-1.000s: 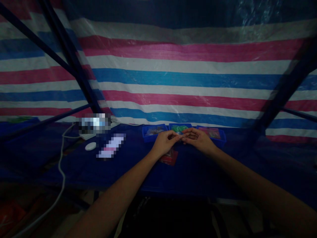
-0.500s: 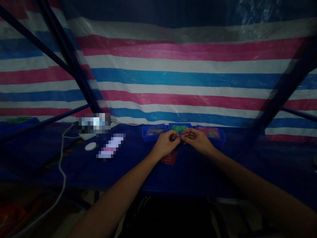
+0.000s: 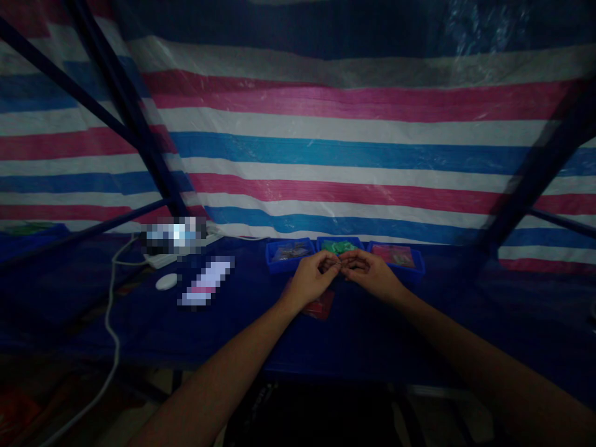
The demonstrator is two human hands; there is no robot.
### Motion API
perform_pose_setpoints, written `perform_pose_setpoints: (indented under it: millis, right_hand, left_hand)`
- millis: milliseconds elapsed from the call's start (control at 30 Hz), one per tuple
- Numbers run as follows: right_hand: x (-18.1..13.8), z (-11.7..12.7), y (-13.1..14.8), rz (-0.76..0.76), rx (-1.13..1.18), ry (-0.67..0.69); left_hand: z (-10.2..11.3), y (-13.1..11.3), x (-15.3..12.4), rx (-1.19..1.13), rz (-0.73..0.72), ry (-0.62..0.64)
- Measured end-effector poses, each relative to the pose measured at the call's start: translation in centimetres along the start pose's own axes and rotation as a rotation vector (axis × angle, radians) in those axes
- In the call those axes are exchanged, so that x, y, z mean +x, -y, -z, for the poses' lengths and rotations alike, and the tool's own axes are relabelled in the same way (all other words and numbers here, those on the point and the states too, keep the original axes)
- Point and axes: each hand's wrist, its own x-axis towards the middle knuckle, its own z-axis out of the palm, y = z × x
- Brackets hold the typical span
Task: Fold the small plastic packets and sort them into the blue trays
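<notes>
My left hand (image 3: 317,276) and my right hand (image 3: 367,273) meet fingertip to fingertip above the blue table (image 3: 372,335). Both are closed in a pinch; whatever lies between the fingers is too small and dark to name. Just behind them stand three blue bins: the left bin (image 3: 279,267) with small clear packets, the middle bin (image 3: 319,243) with green pieces (image 3: 339,247), and the right bin (image 3: 416,273) with a reddish packet (image 3: 388,254). Below my left hand a red plastic packet (image 3: 320,306) lies flat, partly covered by the hand and wrist.
To the left lie a blurred-out phone-like rectangle (image 3: 208,280), a white round disc (image 3: 166,282) and a white power strip (image 3: 161,257) with a white cable (image 3: 110,310). Blue frame posts (image 3: 153,164) rise at both sides before a striped tarp (image 3: 326,149).
The whole view has shifted slightly, so the table sits a little lower. My hands stay together, with fingertips now closer to each other.
</notes>
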Motion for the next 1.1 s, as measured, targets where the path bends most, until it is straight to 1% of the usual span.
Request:
perform_pose_setpoints:
  millis: [100,233,367,500,600,767,833,900,1000,1100]
  right_hand:
    - [0.0,-0.1,-0.2,-0.008,-0.002,-0.008]
    - [0.0,-0.1,-0.4,0.000,-0.040,-0.032]
    - [-0.1,0.0,0.0,0.027,-0.043,-0.032]
    - [-0.3,0.0,0.4,0.063,-0.040,-0.049]
    - [-0.3,0.0,0.4,0.074,-0.058,-0.062]
    - [-0.3,0.0,-0.1,0.106,-0.160,-0.074]
    - [-0.3,0.0,-0.2,0.101,-0.140,-0.047]
    - [-0.2,0.0,-0.2,0.059,-0.076,-0.025]
    - [-0.1,0.0,0.0,0.016,-0.012,-0.055]
    - [-0.1,0.0,0.1,0.016,-0.002,-0.069]
  left_hand:
    - [0.0,-0.1,0.0,0.015,-0.001,0.004]
    - [0.0,-0.7,0.0,0.094,-0.039,-0.007]
    - [0.2,-1.2,0.1,0.167,-0.078,-0.004]
    - [0.3,-1.1,0.1,0.191,-0.100,-0.010]
    - [0.3,-1.0,0.0,0.211,-0.099,-0.011]
    - [0.1,-0.8,0.0,0.246,-0.058,0.004]
    - [0.1,-0.8,0.0,0.262,-0.048,0.008]
    - [0.1,-0.8,0.0,0.261,-0.060,0.014]
    - [0.3,-0.9,0.0,0.190,-0.071,0.046]
    - [0.6,-0.9,0.0,0.146,-0.054,0.061]
